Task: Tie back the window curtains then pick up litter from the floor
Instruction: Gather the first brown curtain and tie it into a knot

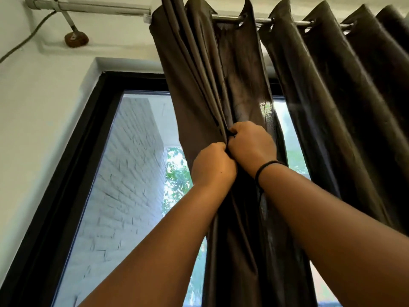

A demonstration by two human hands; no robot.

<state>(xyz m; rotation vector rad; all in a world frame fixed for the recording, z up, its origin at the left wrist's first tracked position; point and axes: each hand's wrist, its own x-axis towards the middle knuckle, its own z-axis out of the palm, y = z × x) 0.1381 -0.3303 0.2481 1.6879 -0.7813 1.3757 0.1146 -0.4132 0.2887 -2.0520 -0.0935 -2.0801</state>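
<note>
Curtain [199, 89] fabric hangs bunched at the window's [137, 173] right side, and we have both fists clamped on it, left hand [213, 166] just below right hand [251, 146], apparently working a dark tie. If our grip slackens, we judge the gathered folds could spread again; hard pulling might strain the rod [228, 18].

Daylit black-framed window [73, 173] in a white wall [44, 96], brick outside.
</note>
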